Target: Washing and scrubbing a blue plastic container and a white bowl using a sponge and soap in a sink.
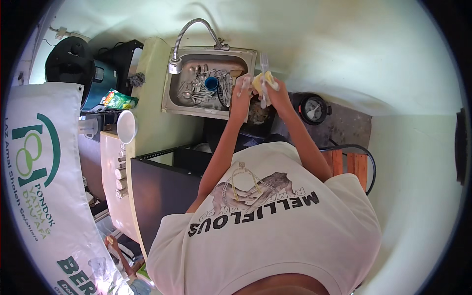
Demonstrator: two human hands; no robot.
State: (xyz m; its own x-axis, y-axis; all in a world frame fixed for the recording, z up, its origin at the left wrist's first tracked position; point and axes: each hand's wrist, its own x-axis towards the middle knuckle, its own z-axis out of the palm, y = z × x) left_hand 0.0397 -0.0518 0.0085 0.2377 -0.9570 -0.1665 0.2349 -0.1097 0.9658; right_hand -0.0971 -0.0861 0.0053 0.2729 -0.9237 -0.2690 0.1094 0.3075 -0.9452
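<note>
My right hand (279, 96) grips a yellow sponge (261, 81) together with a metal fork (264, 62), whose tines point away from me. Foam coats the fingers of my left hand (242, 87), which is beside the sponge at the sink's right rim; whether it holds anything is hidden. The stainless steel sink (167, 107) contains many spoons and forks (197, 90), a blue cup (211, 83), a dark slotted utensil (222, 96) and what looks like a wooden spatula (236, 73).
A flexible-neck faucet (188, 27) arches over the sink's left side. A round container (313, 109) with a utensil inside lies to the right. Left of the ledge are a white bowl (127, 127), a green pouch (120, 99) and a banner (44, 166); another person's arm (121, 256) shows low left.
</note>
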